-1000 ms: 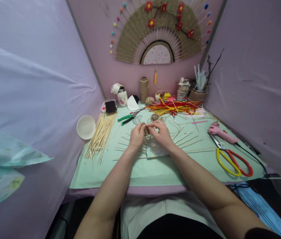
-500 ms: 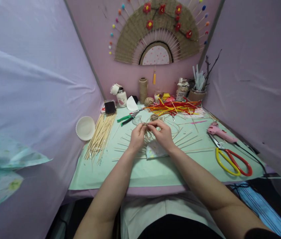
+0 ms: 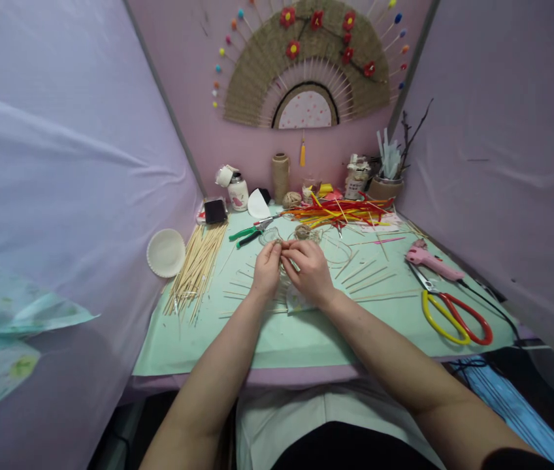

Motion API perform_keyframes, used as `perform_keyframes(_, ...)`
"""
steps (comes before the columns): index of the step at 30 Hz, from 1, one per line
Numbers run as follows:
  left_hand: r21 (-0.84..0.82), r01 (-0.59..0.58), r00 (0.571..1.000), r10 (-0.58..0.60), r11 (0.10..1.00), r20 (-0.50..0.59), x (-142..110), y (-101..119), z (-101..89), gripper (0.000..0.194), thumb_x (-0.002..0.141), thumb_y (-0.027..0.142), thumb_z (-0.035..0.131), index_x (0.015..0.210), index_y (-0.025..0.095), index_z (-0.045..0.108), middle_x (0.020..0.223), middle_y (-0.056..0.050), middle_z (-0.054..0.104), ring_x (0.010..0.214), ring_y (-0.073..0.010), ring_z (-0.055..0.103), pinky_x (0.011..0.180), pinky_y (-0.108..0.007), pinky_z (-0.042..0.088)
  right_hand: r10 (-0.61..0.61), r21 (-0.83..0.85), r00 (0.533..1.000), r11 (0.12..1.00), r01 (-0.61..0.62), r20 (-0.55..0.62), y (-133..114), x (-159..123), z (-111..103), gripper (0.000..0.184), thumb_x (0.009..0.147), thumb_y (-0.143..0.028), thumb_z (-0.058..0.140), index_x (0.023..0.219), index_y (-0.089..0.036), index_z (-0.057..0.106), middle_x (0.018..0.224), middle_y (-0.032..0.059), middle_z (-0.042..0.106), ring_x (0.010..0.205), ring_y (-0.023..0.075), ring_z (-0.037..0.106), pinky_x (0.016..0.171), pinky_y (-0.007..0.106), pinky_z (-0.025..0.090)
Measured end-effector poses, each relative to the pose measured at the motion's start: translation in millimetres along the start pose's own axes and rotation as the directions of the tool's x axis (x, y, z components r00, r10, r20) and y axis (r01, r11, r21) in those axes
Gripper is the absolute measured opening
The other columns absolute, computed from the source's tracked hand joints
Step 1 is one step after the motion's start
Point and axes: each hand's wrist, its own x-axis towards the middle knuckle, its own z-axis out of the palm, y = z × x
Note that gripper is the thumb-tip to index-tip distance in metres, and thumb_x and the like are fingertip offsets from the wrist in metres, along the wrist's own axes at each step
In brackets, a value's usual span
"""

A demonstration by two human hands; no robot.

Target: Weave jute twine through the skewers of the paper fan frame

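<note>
While hands (image 3: 268, 269) (image 3: 310, 269) pinch twine (image 3: 279, 242), sticks (image 3: 368, 275) alongside; pliers (image 3: 243, 233) beyond

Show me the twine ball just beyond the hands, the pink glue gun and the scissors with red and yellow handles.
Twine ball (image 3: 302, 232), head view: middle of the ball.
Pink glue gun (image 3: 436, 262), head view: its body.
Scissors (image 3: 430, 286), head view: at the pivot.

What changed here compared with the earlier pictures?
The right hand has moved slightly leftward, closer to the left hand, covering more of the pale patterned piece. Both hands' fingertips stay at the thin brown twine; no release shows. The red-and-yellow-handled metal scissors, pink plastic glue gun and pale wooden sticks lie as before.
</note>
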Motion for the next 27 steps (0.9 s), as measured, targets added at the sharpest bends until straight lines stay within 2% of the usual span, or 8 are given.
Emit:
perform_keyframes(4,0.242,-0.065,0.997,0.072,0.968,-0.018,-1.4,7.7,-2.8,0.023,0.090,0.034,0.048,0.075,0.018,0.054,0.067,0.000,0.056,0.067,-0.0124,0.053,0.072,-0.027,0.044,0.190,0.201,0.980,0.964,-0.174,-0.065,8.1,7.5,-7.3,0.014,0.086,-0.028,0.057,0.085,-0.020,0.068,0.083,0.0055,0.062,0.079,0.0177,0.056,0.076,0.034,0.046)
perform_keyframes(6,0.337,-0.072,0.997,0.063,0.939,0.038,-2.6,8.9,-3.6,0.025,0.091,0.034,0.046,0.072,0.019,0.050,0.059,0.003,0.048,0.059,-0.0113,0.048,0.066,-0.026,0.042,0.289,0.375,0.955,0.880,-0.292,0.066,17.6,12.2,-12.4,0.018,0.085,-0.030,0.059,0.094,-0.019,0.069,0.087,0.0048,0.062,0.077,0.0156,0.057,0.073,0.031,0.048)
perform_keyframes(8,0.373,-0.071,0.992,0.028,0.925,0.121,-4.0,8.7,-3.3,0.027,0.092,0.035,0.044,0.070,0.019,0.046,0.055,0.004,0.044,0.055,-0.0107,0.045,0.062,-0.026,0.039,0.282,0.507,0.926,0.777,-0.373,0.250,26.4,15.9,-17.7,0.024,0.082,-0.032,0.062,0.102,-0.021,0.069,0.094,0.0045,0.063,0.083,0.0156,0.059,0.075,0.031,0.049)
perform_keyframes(10,0.388,-0.078,0.981,0.000,0.918,0.196,-5.3,8.3,-2.1,0.029,0.092,0.036,0.043,0.069,0.020,0.045,0.055,0.004,0.044,0.054,-0.0103,0.043,0.059,-0.025,0.037,0.249,0.582,0.903,0.698,-0.417,0.349,31.6,17.9,-22.6,0.026,0.080,-0.033,0.065,0.103,-0.022,0.070,0.098,0.0044,0.064,0.091,0.0166,0.060,0.080,0.031,0.049)
perform_keyframes(17,0.289,-0.014,0.964,-0.064,0.957,0.259,-6.6,9.6,1.6,0.037,0.090,0.048,0.044,0.068,0.019,0.047,0.056,0.003,0.046,0.054,-0.0104,0.044,0.056,-0.026,0.038,0.291,0.628,0.896,0.640,-0.444,0.336,33.0,17.2,-23.6,0.017,0.075,-0.033,0.071,0.085,-0.021,0.074,0.087,0.0033,0.065,0.082,0.0155,0.061,0.078,0.031,0.050)
perform_keyframes(21,0.191,0.056,0.954,-0.109,0.980,0.280,-6.0,10.2,0.5,0.038,0.088,0.052,0.047,0.074,0.017,0.050,0.056,0.004,0.046,0.053,-0.0097,0.043,0.054,-0.025,0.037,0.367,0.711,0.869,0.508,-0.485,0.331,35.3,14.9,-16.2,0.014,0.070,-0.032,0.073,0.076,-0.019,0.071,0.078,0.0012,0.065,0.072,0.0134,0.060,0.066,0.027,0.050)
perform_keyframes(24,0.165,0.116,0.934,-0.164,0.979,0.318,-6.6,11.0,-0.8,0.040,0.087,0.055,0.048,0.075,0.017,0.050,0.055,0.005,0.043,0.053,-0.0091,0.043,0.055,-0.025,0.037,0.363,0.733,0.831,0.402,-0.548,0.422,36.1,14.5,-17.0,0.016,0.067,-0.030,0.074,0.074,-0.017,0.067,0.070,-0.0007,0.064,0.064,0.0132,0.060,0.059,0.027,0.050)
perform_keyframes(27,0.172,0.157,0.904,-0.212,0.972,0.372,-7.4,11.4,-1.2,0.043,0.086,0.058,0.047,0.074,0.016,0.051,0.055,0.004,0.044,0.053,-0.0092,0.044,0.055,-0.024,0.037,0.275,0.711,0.776,0.313,-0.630,0.567,35.8,15.4,-23.0,0.019,0.068,-0.030,0.074,0.079,-0.017,0.063,0.061,-0.0016,0.064,0.057,0.0152,0.062,0.057,0.030,0.051)
